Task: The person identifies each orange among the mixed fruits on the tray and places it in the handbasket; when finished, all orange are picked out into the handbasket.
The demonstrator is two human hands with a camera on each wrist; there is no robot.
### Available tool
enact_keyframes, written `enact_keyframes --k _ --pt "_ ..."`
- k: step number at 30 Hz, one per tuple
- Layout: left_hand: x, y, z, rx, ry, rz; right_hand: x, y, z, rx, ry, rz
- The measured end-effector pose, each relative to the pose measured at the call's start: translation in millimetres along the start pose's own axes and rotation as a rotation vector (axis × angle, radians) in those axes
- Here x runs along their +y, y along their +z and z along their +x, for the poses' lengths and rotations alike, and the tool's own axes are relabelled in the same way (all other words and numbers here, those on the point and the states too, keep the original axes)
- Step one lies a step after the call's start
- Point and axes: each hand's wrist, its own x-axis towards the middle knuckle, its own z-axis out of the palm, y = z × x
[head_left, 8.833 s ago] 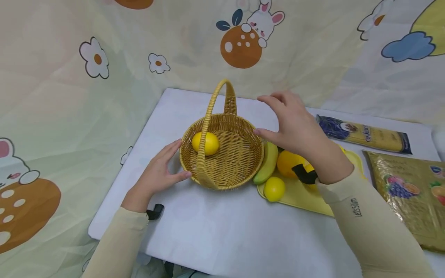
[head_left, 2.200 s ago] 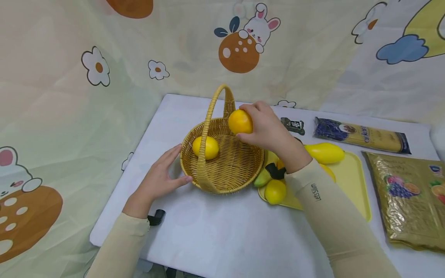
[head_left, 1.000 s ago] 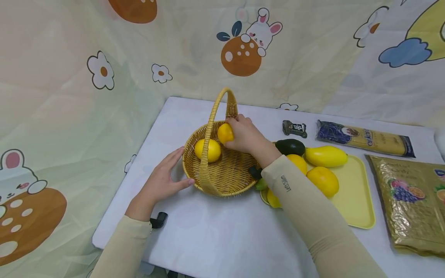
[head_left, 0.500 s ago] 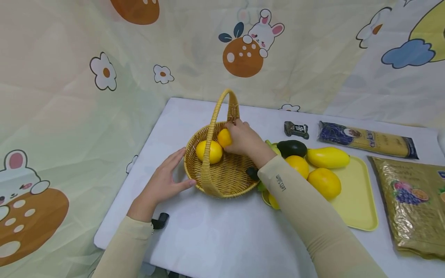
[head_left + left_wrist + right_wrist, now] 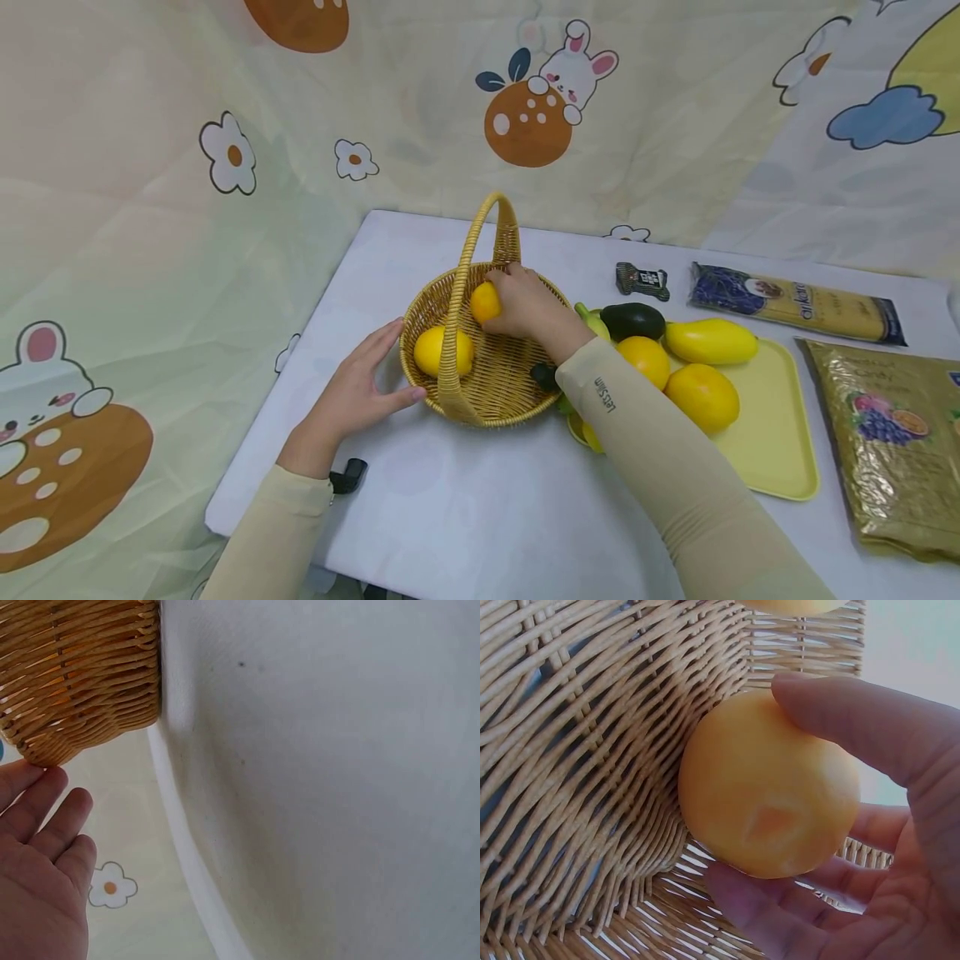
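Note:
A wicker basket (image 5: 498,379) with an arched handle stands on the white table. Inside, my right hand (image 5: 534,310) holds an orange (image 5: 484,302) against the far part of the woven wall; the right wrist view shows thumb and fingers around this orange (image 5: 769,787). Another round yellow-orange fruit (image 5: 431,352) lies in the basket's left side, partly behind the handle. My left hand (image 5: 348,398) has its fingers extended and thumb spread at the basket's left rim. In the left wrist view, the fingertips (image 5: 52,780) are right at the wicker side.
Right of the basket, a yellow tray (image 5: 780,433) bears an avocado (image 5: 632,321), a long yellow fruit (image 5: 711,342) and oranges (image 5: 702,397); my right sleeve covers part of it. Beyond are a small dark packet (image 5: 642,282), a pasta bag (image 5: 798,302) and a gold package (image 5: 892,442).
My right hand, empty above the tray's edge at first, has since carried an orange over the rim and down into the basket. The other fruit has just shifted toward the near-left side.

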Motion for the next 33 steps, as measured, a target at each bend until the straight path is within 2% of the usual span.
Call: enact_keyframes --k 9,17,25,33 --pt "0.9 -0.2 0.8 -0.006 -0.008 0.023 -4.1 -11.9 -8.5 0.018 0.003 -0.019" --pt "0.8 0.7 -0.3 -0.018 -0.028 0.013 -9.5 -32.0 -24.7 0.032 -0.009 -0.063" --pt "1.8 2.0 -0.3 -0.014 -0.020 -0.005 -7.3 -62.9 -54.9 0.099 -0.037 -0.011" --pt "1.2 1.4 0.0 -0.022 -0.028 -0.001 14.2 -91.8 -92.6 0.206 -0.055 0.008"
